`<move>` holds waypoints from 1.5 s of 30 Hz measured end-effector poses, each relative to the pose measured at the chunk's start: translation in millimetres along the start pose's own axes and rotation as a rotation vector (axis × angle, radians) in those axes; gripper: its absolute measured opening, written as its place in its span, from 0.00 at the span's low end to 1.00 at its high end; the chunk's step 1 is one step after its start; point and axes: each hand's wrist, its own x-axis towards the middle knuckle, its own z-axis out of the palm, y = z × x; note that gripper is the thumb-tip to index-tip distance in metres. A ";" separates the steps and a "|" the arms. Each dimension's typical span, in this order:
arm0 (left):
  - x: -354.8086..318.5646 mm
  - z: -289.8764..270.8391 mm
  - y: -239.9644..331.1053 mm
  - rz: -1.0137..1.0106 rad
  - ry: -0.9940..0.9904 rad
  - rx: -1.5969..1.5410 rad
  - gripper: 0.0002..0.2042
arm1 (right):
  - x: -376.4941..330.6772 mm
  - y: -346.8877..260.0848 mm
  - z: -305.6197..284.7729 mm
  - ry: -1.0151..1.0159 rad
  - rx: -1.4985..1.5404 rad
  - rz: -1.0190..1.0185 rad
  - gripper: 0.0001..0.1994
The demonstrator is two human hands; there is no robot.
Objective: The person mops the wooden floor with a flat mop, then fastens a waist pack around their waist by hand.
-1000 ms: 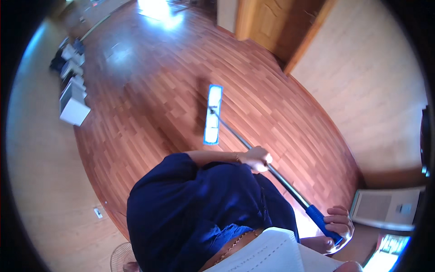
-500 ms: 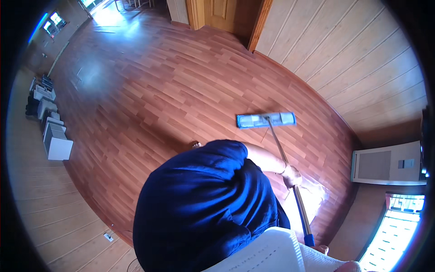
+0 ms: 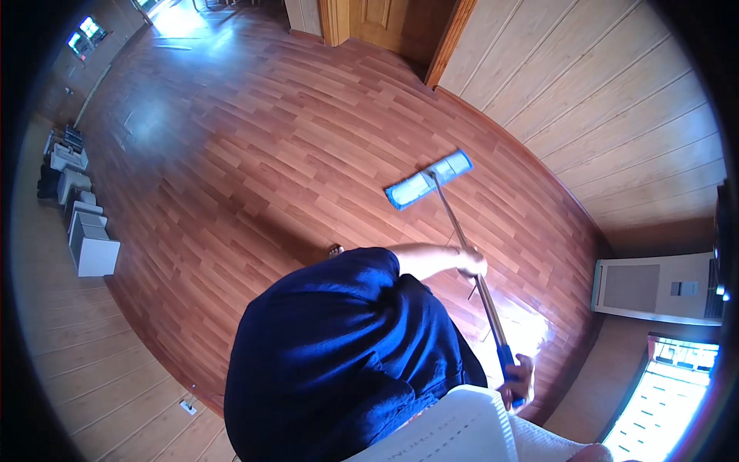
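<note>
A flat mop with a light blue pad (image 3: 429,179) rests on the reddish wood floor (image 3: 254,154) near the panelled wall. Its thin metal pole (image 3: 454,223) runs back toward me on my right side. My left hand (image 3: 471,262) is closed around the middle of the pole, the arm reaching out past my dark blue shirt (image 3: 339,354). My right hand (image 3: 517,379) grips the blue handle at the pole's upper end, close to my body. A white brim edge (image 3: 454,431) hides the lowest part of the view.
Several white boxes (image 3: 86,239) line the left wall. A white floor-standing unit (image 3: 647,286) stands against the right wall, with a bright window (image 3: 670,400) beside it. A wooden door (image 3: 385,19) is at the far end. A wall socket (image 3: 187,408) sits low on the left.
The mop pad has swung from straight ahead over to the right, toward the panelled wall. My view has turned with it. Both hands have stayed on the pole.
</note>
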 end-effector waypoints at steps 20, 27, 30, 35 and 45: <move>-317.4 -101.3 -268.6 -0.580 0.656 -0.183 0.14 | 229.9 47.1 329.2 -0.630 0.076 -0.175 0.10; -414.4 -98.8 -183.6 -0.850 0.853 -0.164 0.10 | 274.1 5.9 335.4 -0.925 0.361 -0.470 0.11; -454.5 -54.8 -170.1 -0.876 1.076 -0.229 0.15 | 282.6 -11.8 338.4 -1.025 0.527 -0.569 0.12; -519.9 -20.1 -77.2 -1.060 1.408 -0.339 0.19 | 278.7 -27.3 364.3 -1.173 0.719 -0.546 0.11; -635.6 172.8 89.6 -1.798 1.261 -0.082 0.16 | 167.1 -39.4 472.4 -1.671 1.167 -0.389 0.05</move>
